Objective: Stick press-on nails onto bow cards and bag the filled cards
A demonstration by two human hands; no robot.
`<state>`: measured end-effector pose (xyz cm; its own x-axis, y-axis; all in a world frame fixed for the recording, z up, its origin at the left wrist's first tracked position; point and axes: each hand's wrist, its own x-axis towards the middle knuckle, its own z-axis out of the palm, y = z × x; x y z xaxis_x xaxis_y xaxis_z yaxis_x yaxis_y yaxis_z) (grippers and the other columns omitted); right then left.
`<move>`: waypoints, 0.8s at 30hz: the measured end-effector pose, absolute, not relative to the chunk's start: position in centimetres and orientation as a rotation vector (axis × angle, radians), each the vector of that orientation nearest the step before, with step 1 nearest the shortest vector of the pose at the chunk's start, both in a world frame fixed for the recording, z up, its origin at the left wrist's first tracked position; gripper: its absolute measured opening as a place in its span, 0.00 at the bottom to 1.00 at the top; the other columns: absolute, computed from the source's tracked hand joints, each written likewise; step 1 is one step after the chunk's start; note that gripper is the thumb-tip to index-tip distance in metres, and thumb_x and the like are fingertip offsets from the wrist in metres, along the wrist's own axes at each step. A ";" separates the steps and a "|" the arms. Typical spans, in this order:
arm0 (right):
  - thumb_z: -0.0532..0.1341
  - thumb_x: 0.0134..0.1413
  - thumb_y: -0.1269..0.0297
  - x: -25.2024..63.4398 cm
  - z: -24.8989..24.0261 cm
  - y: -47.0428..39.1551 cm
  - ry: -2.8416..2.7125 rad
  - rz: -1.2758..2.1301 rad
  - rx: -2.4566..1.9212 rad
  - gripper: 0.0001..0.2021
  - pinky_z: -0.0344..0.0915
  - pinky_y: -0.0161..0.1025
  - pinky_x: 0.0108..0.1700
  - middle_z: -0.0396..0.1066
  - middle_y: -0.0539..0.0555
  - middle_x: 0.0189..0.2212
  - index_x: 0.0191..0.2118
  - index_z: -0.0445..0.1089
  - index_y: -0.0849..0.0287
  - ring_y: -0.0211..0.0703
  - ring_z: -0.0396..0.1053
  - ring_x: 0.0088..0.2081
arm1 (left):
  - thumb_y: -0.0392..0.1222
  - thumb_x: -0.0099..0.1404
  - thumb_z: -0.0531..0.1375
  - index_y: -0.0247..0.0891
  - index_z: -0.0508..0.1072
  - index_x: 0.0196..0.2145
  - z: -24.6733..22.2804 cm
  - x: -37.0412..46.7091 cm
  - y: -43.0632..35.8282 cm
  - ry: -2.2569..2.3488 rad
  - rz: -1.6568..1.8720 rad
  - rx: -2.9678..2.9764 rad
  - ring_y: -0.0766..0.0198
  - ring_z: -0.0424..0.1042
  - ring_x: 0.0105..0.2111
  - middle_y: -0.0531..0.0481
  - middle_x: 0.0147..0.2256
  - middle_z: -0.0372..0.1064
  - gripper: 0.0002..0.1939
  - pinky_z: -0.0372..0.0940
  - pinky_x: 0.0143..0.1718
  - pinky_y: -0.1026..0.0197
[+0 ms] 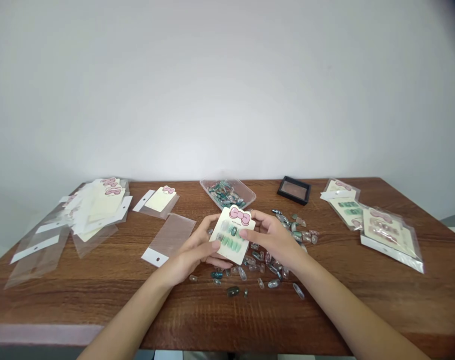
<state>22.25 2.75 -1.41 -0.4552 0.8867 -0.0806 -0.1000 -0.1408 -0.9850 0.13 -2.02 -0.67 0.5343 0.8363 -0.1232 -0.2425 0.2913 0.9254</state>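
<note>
1. One bow-topped card [233, 255] is held above the tabletop [219, 320], long axis tilted, bow end leaning right.
2. Lower left edge pinched by fingers of the left hand [191, 255].
3. Right edge pinched by the right hand [276, 237], thumb near a dark nail [234, 231] (neither hand nearer).

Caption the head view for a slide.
Left hand and right hand hold a card of false nails near loose nails.
</note>
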 end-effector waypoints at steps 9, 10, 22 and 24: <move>0.74 0.42 0.56 22.6 -0.7 3.1 -1.135 1.723 -0.930 0.21 0.72 0.40 0.39 0.80 0.54 0.37 0.42 0.75 0.59 0.43 0.76 0.34 | 0.44 0.72 0.52 0.44 0.59 0.61 1.2 -6.4 -1.0 1.600 1.057 2.106 0.51 0.72 0.52 0.41 0.54 0.71 0.21 0.66 0.53 0.46; 0.74 0.42 0.56 22.6 -0.6 3.1 -1.135 1.719 -0.931 0.21 0.72 0.40 0.38 0.80 0.54 0.37 0.42 0.75 0.59 0.43 0.76 0.34 | 0.43 0.70 0.53 0.44 0.60 0.61 1.1 -7.5 -0.7 1.662 1.016 2.150 0.49 0.68 0.56 0.41 0.57 0.68 0.23 0.63 0.56 0.43; 0.73 0.45 0.55 22.5 -1.4 3.3 -1.192 1.630 -0.916 0.19 0.71 0.39 0.36 0.79 0.55 0.39 0.43 0.77 0.57 0.45 0.76 0.36 | 0.44 0.66 0.61 0.44 0.75 0.50 -3.5 -11.1 2.3 1.946 0.554 2.396 0.42 0.57 0.63 0.42 0.62 0.60 0.15 0.51 0.61 0.32; 0.73 0.45 0.55 22.6 -1.2 3.4 -1.208 1.595 -0.904 0.19 0.70 0.40 0.36 0.79 0.55 0.38 0.43 0.77 0.57 0.46 0.75 0.35 | 0.45 0.68 0.60 0.41 0.71 0.53 -3.5 -11.0 2.5 1.952 0.610 2.383 0.49 0.65 0.57 0.41 0.60 0.63 0.17 0.62 0.56 0.39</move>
<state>22.60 3.36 -1.24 -0.3161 0.9483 -0.0276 -0.2303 -0.1049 -0.9674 -11.01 2.46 -3.52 0.1519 0.9437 0.2940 0.9433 -0.2272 0.2420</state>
